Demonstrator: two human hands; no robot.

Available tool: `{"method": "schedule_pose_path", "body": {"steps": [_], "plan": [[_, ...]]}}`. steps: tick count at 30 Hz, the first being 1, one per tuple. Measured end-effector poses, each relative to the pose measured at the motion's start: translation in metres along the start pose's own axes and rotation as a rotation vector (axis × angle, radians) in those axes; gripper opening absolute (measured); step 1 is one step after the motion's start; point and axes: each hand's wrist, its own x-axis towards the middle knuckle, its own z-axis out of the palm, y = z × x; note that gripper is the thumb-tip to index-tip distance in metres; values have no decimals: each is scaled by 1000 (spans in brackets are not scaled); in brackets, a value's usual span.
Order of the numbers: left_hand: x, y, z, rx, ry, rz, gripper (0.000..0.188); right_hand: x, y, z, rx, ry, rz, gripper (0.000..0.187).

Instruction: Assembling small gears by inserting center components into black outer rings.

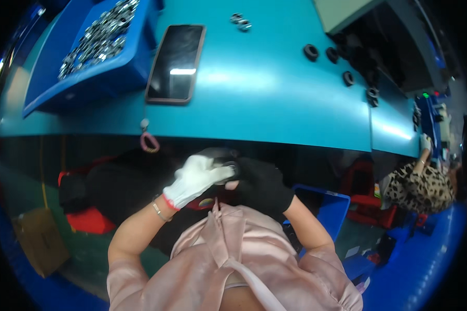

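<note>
My left hand (194, 179) is pinching a dark ring (233, 168) in its fingers, just my side of the tabletop (244, 116) edge; my right hand (264, 184) is meeting it, its fingers' closure I cannot tell. Beyond, room is stretching between phone (176, 59) and black rings (311, 52).
</note>
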Motion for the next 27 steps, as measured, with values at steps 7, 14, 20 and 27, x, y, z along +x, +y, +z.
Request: {"method": "schedule_pose_path", "body": {"steps": [7,14,20,27], "plan": [[7,8,-21,1049,440,78,39,-16,5,-70,-372,430,-200,36],[2,0,-6,907,220,251,43,36,95,-191,-798,790,6,34],[-2,46,13,704,25,73,42,36,102,-165,-556,666,-50,41],[-6,20,8,-525,-258,16,40,-6,-19,-42,-403,186,-315,47]]}}
